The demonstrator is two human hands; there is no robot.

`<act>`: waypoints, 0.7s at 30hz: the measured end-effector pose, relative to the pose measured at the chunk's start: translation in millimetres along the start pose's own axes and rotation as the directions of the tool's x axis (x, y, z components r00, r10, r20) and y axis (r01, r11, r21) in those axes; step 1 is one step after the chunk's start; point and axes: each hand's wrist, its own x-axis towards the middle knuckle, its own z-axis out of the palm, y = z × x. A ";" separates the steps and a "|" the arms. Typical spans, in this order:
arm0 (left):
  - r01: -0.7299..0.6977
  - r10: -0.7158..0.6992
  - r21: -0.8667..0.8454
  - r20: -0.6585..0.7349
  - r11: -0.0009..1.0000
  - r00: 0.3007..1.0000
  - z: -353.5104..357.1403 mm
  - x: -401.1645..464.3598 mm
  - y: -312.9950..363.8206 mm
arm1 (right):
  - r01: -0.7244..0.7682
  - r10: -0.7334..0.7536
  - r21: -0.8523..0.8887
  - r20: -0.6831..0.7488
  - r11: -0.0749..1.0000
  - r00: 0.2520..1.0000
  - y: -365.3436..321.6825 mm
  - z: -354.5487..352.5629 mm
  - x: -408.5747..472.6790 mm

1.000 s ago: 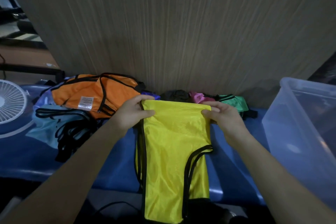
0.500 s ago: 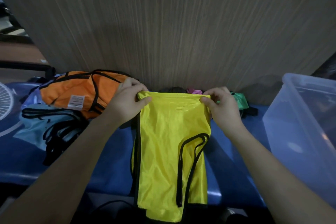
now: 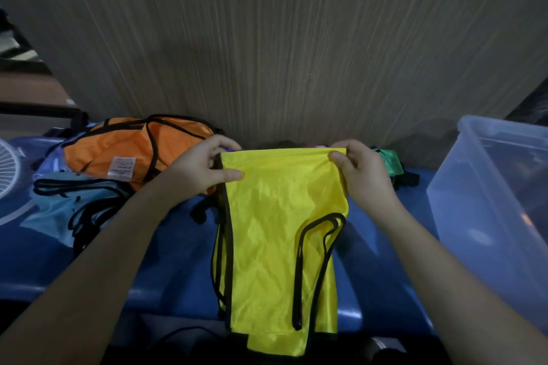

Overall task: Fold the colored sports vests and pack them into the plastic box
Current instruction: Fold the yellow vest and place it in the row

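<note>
A yellow vest (image 3: 275,231) with black trim hangs folded lengthwise in front of me, its lower end past the near edge of the blue surface. My left hand (image 3: 204,169) pinches its top left corner and my right hand (image 3: 360,175) pinches its top right corner, holding the top edge taut. A clear plastic box (image 3: 492,195) stands at the right; I cannot tell what is in it. An orange vest (image 3: 130,148) lies on a pile at the left, over a light blue vest (image 3: 59,210).
A wood-grain wall (image 3: 267,38) rises right behind the blue surface (image 3: 166,270). A green vest (image 3: 390,158) and dark fabric lie against the wall behind my right hand. A white fan grille (image 3: 9,169) shows at the far left edge.
Both hands have lifted the yellow vest's top edge higher and away from me, so more of the vest has come up over the near edge. My grip has stayed on both corners.
</note>
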 end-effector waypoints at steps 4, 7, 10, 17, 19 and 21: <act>-0.002 0.005 0.128 -0.025 0.992 1.000 -2.8 2.6 -5.9 | -0.125 0.100 0.098 0.226 0.987 0.969 -2.3 -6.4 1.9; -0.018 0.020 0.206 -0.005 0.978 1.000 -1.0 5.3 -11.6 | -0.186 0.110 0.180 0.366 0.966 0.924 3.8 -10.3 4.5; 0.033 -0.047 0.179 0.075 0.983 0.996 -1.9 6.7 -16.3 | -0.209 0.131 0.129 0.449 0.969 0.884 8.7 -8.4 6.4; 0.027 -0.058 0.287 0.100 0.958 0.993 10.3 6.4 -15.3 | -0.152 0.135 0.023 0.348 0.988 0.928 5.7 -4.4 8.6; 0.001 -0.010 0.185 0.045 0.983 0.999 9.9 8.5 -12.4 | -0.137 0.132 -0.004 0.303 0.991 0.944 6.2 -2.6 9.0; 0.002 -0.002 0.070 -0.002 0.998 1.000 10.7 11.7 -8.8 | -0.102 0.114 -0.058 0.246 0.993 0.963 7.6 0.3 10.3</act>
